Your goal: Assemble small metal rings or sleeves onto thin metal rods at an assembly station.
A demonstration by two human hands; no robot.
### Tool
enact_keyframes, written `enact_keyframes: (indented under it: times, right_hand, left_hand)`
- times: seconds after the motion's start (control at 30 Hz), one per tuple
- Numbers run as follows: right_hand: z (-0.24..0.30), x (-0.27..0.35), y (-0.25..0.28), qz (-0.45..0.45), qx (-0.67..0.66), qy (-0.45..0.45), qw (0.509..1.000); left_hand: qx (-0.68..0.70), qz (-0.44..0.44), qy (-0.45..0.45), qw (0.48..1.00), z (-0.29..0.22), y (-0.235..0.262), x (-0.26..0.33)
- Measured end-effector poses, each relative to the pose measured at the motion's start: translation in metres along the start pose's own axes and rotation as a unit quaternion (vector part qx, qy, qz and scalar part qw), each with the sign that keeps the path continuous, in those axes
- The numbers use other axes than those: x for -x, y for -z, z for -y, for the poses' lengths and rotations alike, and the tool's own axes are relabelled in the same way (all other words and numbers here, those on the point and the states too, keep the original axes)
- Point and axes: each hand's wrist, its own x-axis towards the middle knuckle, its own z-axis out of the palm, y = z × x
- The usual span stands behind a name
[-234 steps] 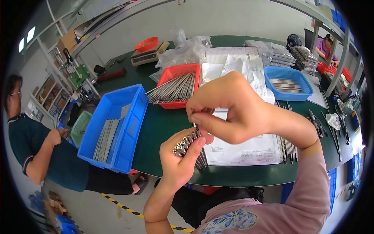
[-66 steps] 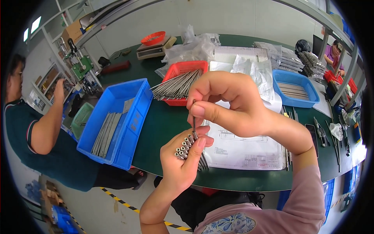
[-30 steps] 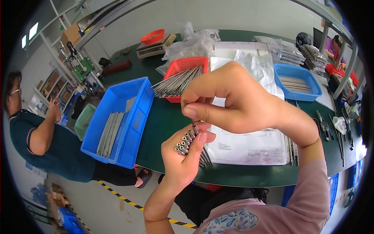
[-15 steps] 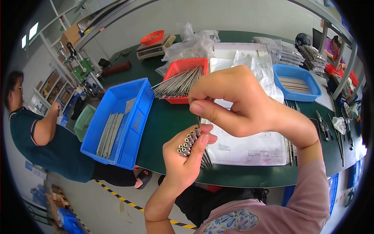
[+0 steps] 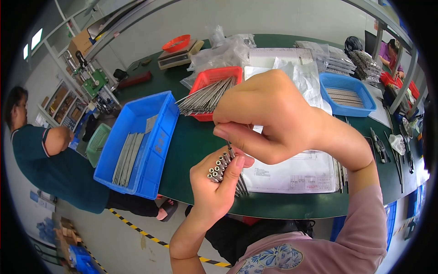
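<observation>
A bundle of thin metal tubes (image 5: 222, 168) is gripped in the left hand (image 5: 214, 187), the fingers curled shut around it and the open tube ends pointing up and to the left — the bundle is held in the air above the near edge of the green desk (image 5: 191, 146). Just above it, the right hand (image 5: 269, 118) is closed in a pinch, and a single thin rod (image 5: 229, 147) is held between thumb and fingertips with its lower end touching the top of the bundle. Under the hands a printed drawing sheet (image 5: 301, 169) is laid on the desk. To the left, a large blue bin (image 5: 150, 137) with flat grey strips in it is set at the desk's edge. Farther back, a red tray (image 5: 214, 80) is filled with long metal rods, and a smaller blue tray (image 5: 346, 93) is seen to the right. A person in a dark green shirt (image 5: 41, 160) is seated at the far left.
</observation>
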Motion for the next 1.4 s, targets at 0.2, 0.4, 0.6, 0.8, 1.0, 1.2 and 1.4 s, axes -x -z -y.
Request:
enact_keyframes:
  times: [0.2,0.4,0.6,0.8,1.0,1.2,1.4]
  right_hand:
    - [0.0,0.003,-0.01,-0.058,-0.085,-0.02,0.994]
    - [0.005,0.002,-0.011,-0.045,-0.076,-0.028,0.996]
    - [0.0,0.009,-0.007,-0.043,-0.045,-0.058,0.996]
    - [0.005,0.007,-0.022,-0.057,0.013,-0.088,0.994]
    - [0.005,0.002,-0.025,-0.074,0.012,-0.018,0.997]
    - [0.002,0.01,-0.009,-0.01,0.015,0.004,1.0]
    - [0.008,0.006,-0.009,0.029,0.036,0.044,0.998]
  left_hand:
    - [0.01,0.007,0.034,0.999,-0.003,0.002,0.003]
    - [0.038,0.004,0.004,0.999,-0.005,0.005,0.002]
    - [0.008,-0.059,0.038,0.998,0.008,-0.003,0.005]
    - [0.024,-0.047,0.023,0.998,0.011,0.003,0.009]
    - [0.026,-0.072,0.023,0.997,0.005,0.001,0.009]
    - [0.026,-0.036,0.042,0.998,0.008,-0.001,0.01]
    - [-0.041,0.001,-0.012,0.999,-0.004,0.006,0.013]
